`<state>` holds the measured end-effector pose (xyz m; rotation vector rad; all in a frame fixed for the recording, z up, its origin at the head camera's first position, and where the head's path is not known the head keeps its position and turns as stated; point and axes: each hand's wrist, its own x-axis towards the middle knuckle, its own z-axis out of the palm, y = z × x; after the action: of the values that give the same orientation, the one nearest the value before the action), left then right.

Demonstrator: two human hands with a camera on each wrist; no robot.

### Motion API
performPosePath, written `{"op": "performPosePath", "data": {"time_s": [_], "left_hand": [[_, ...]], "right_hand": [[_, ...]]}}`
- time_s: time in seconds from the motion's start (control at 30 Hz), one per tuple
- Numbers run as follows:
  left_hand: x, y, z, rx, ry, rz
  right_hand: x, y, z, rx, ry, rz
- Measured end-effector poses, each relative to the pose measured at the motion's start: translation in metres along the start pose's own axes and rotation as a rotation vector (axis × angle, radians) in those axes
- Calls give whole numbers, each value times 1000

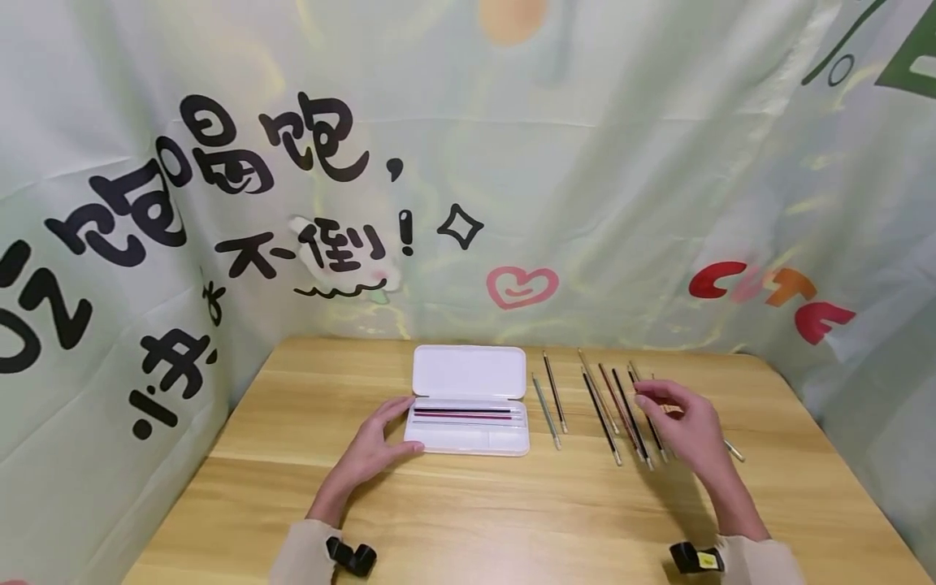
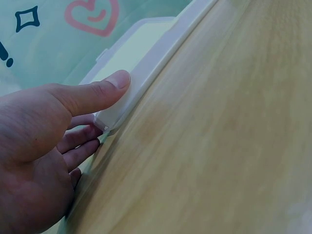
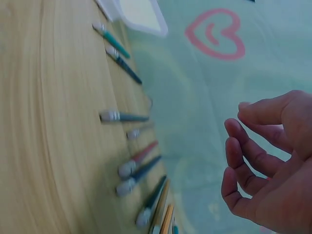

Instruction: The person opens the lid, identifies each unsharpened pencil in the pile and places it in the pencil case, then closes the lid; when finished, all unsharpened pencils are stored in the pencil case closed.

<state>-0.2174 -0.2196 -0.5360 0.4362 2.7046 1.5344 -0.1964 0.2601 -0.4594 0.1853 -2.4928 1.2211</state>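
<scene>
A white pencil case (image 1: pixel 468 443) with its lid (image 1: pixel 470 371) raised lies on the table, with a few dark and red pencils (image 1: pixel 462 415) inside. My left hand (image 1: pixel 376 443) holds the case by its left side, the thumb at the near corner and the fingers along the end. In the left wrist view the thumb rests on the rim of the case (image 2: pixel 146 68). My right hand (image 1: pixel 683 422) hovers over the loose pencils (image 1: pixel 601 414) to the right, its fingers loosely bent. Nothing shows between those fingers in the right wrist view, where pencils (image 3: pixel 141 161) with pale ends lie beyond.
Several pencils lie spread on the wooden table (image 1: pixel 475 512), including a grey one (image 1: pixel 547 414) near the case. Behind stands a printed cloth (image 1: pixel 621 203) with lettering and a pink heart. Black cameras (image 1: pixel 351 557) sit on both wrists.
</scene>
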Motion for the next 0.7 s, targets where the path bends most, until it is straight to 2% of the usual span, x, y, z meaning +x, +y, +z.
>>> {"op": "performPosePath", "data": {"time_s": [0.17,0.33,0.5,0.7], "left_hand": [[3,1,4,-8,-9,18],[0,1,1,2,-3,-9],[-1,-1,0,14,-4,-17],[0,0,-1,14,-9,-20]], "right_hand": [[-3,17,-13,-53,57,-2],[-2,35,-9,-125,74,7],[-6,53,-3,-225,45,55],[-8,60,-2,-255,-42,82]]}}
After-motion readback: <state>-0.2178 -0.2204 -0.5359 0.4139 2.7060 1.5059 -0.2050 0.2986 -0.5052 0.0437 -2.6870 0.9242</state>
